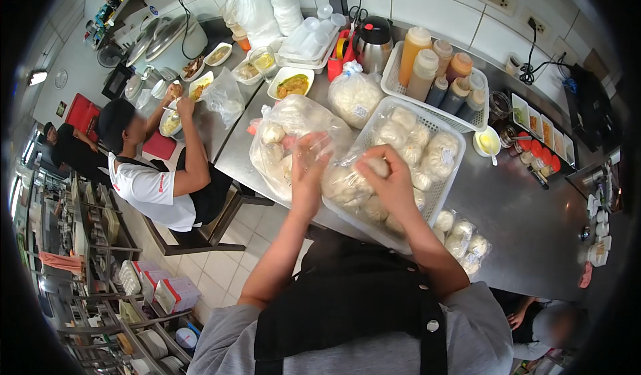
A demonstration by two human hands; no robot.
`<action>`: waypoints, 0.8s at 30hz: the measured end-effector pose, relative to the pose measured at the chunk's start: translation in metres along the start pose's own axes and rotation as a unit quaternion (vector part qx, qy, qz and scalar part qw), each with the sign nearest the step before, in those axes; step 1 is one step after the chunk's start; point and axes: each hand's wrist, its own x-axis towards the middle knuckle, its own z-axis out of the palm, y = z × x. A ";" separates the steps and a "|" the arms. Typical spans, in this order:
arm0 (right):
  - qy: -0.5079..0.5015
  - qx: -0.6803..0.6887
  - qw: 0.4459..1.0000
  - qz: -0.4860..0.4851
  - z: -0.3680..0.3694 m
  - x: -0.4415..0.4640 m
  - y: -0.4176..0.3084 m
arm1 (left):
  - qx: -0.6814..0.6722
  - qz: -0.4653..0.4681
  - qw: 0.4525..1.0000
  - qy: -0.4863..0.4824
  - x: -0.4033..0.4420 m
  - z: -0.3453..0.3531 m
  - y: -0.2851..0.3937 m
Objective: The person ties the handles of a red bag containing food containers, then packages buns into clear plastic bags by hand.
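My left hand (310, 171) is raised with its fingers curled on thin clear plastic, beside a large clear bag (270, 154) of white buns. My right hand (390, 182) has thumb and fingers closed on a smaller plastic bag of buns (346, 182). This smaller bag lies between my hands, over the left edge of a white perforated basket (446, 195). More bagged white buns (441, 154) fill that basket. Exactly where each set of fingertips grips the plastic is partly hidden.
A knotted bag of buns (356, 98), a basket of squeeze bottles (417, 61) and a steel jug (374, 44) stand behind. Packed buns (464, 241) lie right of the basket. A seated person (160, 168) eats at left; another person (544, 328) is at lower right.
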 end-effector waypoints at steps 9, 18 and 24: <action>0.033 0.028 0.993 0.106 -0.012 0.003 0.009 | -0.067 -0.171 0.966 -0.184 -0.002 -0.013 -0.014; 0.061 -0.108 0.992 0.030 -0.012 0.007 -0.008 | -0.089 -0.162 0.975 -0.126 -0.019 0.002 -0.004; -0.040 -0.039 0.997 0.050 -0.013 0.009 -0.014 | -0.137 -0.168 0.968 -0.124 -0.012 -0.011 -0.010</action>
